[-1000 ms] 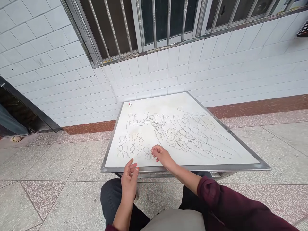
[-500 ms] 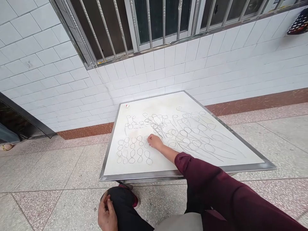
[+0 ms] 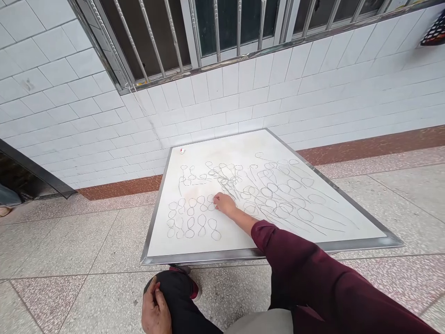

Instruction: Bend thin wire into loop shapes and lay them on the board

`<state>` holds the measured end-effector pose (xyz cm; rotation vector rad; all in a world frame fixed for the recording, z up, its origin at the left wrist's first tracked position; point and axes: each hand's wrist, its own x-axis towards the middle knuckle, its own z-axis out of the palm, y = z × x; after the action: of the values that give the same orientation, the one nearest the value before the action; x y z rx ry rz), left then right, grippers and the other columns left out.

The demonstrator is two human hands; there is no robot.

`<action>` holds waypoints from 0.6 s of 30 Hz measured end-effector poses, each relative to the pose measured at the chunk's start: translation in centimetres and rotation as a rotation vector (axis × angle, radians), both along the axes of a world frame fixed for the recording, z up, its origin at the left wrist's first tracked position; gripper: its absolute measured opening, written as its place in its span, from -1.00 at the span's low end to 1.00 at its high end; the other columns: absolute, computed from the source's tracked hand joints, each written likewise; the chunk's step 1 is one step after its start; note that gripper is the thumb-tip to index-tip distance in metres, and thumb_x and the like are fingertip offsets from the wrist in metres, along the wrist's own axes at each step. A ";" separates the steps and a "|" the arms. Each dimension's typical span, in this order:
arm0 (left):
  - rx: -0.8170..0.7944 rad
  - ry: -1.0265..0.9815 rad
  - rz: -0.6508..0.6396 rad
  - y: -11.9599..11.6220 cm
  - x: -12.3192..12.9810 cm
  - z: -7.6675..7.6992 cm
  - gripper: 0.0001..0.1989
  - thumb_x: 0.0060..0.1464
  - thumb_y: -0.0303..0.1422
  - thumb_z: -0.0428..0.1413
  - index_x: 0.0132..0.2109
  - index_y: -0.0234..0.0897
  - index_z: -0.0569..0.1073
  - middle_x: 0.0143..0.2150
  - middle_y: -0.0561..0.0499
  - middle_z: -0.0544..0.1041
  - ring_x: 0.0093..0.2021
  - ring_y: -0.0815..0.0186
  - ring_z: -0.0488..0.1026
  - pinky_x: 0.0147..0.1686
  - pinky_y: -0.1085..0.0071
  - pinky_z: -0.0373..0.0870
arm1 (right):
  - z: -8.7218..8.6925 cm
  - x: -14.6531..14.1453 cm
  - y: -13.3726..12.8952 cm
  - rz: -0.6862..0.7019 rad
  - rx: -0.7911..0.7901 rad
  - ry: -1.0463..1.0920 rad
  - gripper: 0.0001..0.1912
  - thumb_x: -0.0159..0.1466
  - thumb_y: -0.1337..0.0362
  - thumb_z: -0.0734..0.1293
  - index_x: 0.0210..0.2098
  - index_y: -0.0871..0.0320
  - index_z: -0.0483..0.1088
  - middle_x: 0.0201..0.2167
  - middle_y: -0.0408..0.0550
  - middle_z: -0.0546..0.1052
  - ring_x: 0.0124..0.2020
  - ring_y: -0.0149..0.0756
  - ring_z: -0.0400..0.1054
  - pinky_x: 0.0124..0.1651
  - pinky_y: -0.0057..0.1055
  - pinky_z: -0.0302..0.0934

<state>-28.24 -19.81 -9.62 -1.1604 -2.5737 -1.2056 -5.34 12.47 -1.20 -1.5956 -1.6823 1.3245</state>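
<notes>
My right hand (image 3: 224, 204) rests on a white board (image 3: 163, 243) with a metal edge, its fingertips pinched together. Whatever they hold is too small and hidden to make out. The fingertips touch the board at a thin figure-eight loop (image 3: 210, 200), at the right end of an upper row of such loops. Below lies another row of figure-eights (image 3: 202, 225). My left hand (image 3: 156, 310) lies against my left knee (image 3: 174, 292), fingers loosely bent and thumb apart, with nothing visible in it.
Many long-tailed loops (image 3: 274, 195) cover the board's right half. A small white and red object (image 3: 182, 151) sits near its far left corner. Behind stand a white tiled wall (image 3: 194, 111) and a barred window (image 3: 225, 32). Speckled tile floor (image 3: 114, 246) surrounds the board.
The view has shifted slightly. My right hand stays at nearly the same place on the board, where the loop line by its fingertips shows a little more. My left hand stays on the knee.
</notes>
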 end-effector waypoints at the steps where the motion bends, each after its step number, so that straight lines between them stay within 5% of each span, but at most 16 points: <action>1: 0.003 -0.006 -0.002 0.0 0.0 0.0 -0.58 0.15 -0.20 -0.11 0.04 -0.29 0.43 -0.12 -0.14 0.55 -0.08 0.09 0.48 -0.06 0.16 0.39 | -0.1 0.0 0.0 -0.004 -0.001 0.020 -0.76 0.36 0.18 0.23 -0.11 0.23 0.35 -0.26 -0.06 0.51 -0.45 -0.44 0.39 -0.33 -0.42 0.31; 7: 0.012 -0.070 -0.009 0.2 0.2 0.2 -0.57 0.13 -0.19 -0.09 0.05 -0.27 0.42 -0.11 -0.14 0.55 -0.07 0.07 0.48 -0.05 0.15 0.38 | 0.3 0.2 -1.2 -0.028 0.024 0.116 -0.80 0.35 0.31 0.16 -0.09 0.14 0.35 -0.17 0.04 0.50 -0.45 -0.42 0.40 -0.47 -0.51 0.27; 10: 0.022 -0.111 -0.004 0.0 -0.1 0.1 -0.56 0.10 -0.16 -0.07 0.04 -0.27 0.42 -0.11 -0.14 0.55 -0.06 0.05 0.47 -0.04 0.12 0.37 | 0.6 1.4 -4.2 -0.018 0.116 0.147 -0.73 0.33 0.32 0.15 -0.02 0.07 0.33 -0.03 0.02 0.44 -0.39 -0.40 0.41 -0.44 -0.48 0.29; 13: 0.061 -0.204 0.015 0.1 0.1 0.6 -0.53 0.06 -0.12 -0.04 0.03 -0.28 0.42 -0.13 -0.15 0.55 -0.07 0.04 0.48 0.00 0.10 0.35 | 0.1 3.5 -8.2 0.021 0.229 0.173 -0.72 0.33 0.29 0.12 -0.04 0.02 0.36 -0.05 -0.07 0.44 -0.34 -0.36 0.40 -0.22 -0.36 0.32; 15: 0.107 -0.313 0.030 0.8 1.3 2.0 -0.51 0.04 -0.08 -0.01 0.02 -0.29 0.42 -0.14 -0.14 0.54 -0.09 0.05 0.48 0.00 0.11 0.35 | -0.7 5.2 -10.4 0.066 0.387 0.172 -0.73 0.34 0.26 0.12 -0.06 0.06 0.38 -0.11 -0.06 0.47 -0.24 -0.29 0.40 -0.10 -0.30 0.29; 18: 0.196 -0.574 -0.032 2.5 5.2 6.1 -0.45 0.04 -0.04 0.06 0.09 -0.28 0.38 -0.13 -0.13 0.53 -0.19 0.13 0.49 -0.17 0.20 0.42 | -2.0 7.5 -12.0 0.099 0.516 0.125 -0.73 0.33 0.25 0.11 -0.12 0.09 0.40 -0.18 -0.02 0.49 -0.14 -0.22 0.39 -0.05 -0.26 0.26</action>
<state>-23.02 -17.27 -3.47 -0.9184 -2.7118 -1.9918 2.17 0.42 -3.20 -1.1210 -1.8510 0.9058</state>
